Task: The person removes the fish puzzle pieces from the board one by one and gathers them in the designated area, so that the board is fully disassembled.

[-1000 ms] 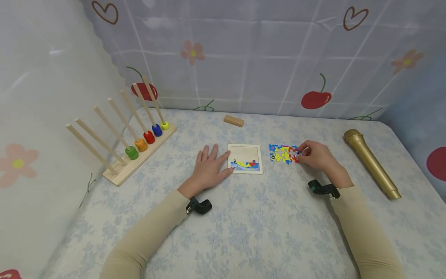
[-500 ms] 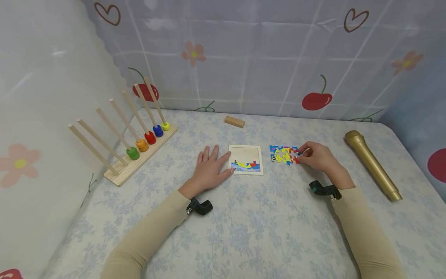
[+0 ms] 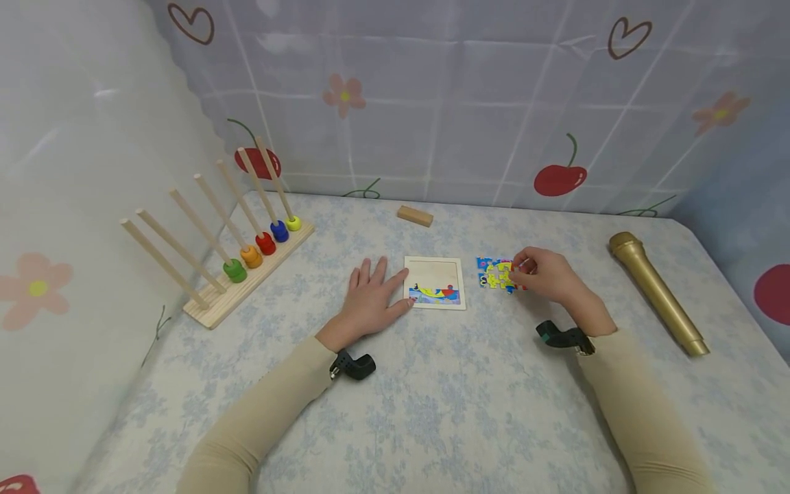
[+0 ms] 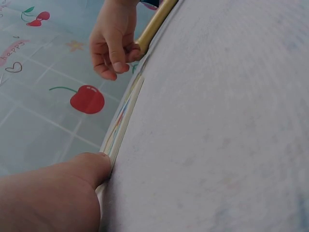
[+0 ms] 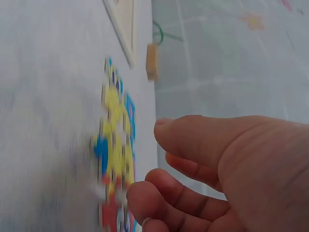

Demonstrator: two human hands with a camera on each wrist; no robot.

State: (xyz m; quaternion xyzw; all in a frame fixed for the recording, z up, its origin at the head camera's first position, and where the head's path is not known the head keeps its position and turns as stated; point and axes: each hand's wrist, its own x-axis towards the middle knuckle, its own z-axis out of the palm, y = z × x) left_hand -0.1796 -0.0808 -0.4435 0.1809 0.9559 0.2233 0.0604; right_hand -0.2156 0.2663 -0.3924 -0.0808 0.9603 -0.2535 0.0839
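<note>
My left hand (image 3: 368,300) lies flat on the tablecloth with fingers spread, its thumb and forefinger touching the left rim of a small square wooden puzzle tray (image 3: 435,272). A strip of joined picture pieces (image 3: 435,296) fills the tray's lower part. To the right of the tray lies a cluster of colourful jigsaw pieces (image 3: 494,274), mostly yellow, blue and red. Over the cluster's right end hovers my right hand (image 3: 543,274), fingers loosely bent. In the right wrist view, a gap shows between its thumb (image 5: 193,137) and fingers, with nothing in it.
A small wooden block (image 3: 415,215) lies behind the tray. On the left stands a wooden peg rack (image 3: 270,263) with coloured rings at the bottom of several tall pegs. A gold microphone (image 3: 660,291) lies right of my right arm. A patterned curtain (image 3: 457,123) hangs behind.
My right hand has shifted left from the right edge of the jigsaw cluster to over its right part. The left hand and the tray have stayed put.
</note>
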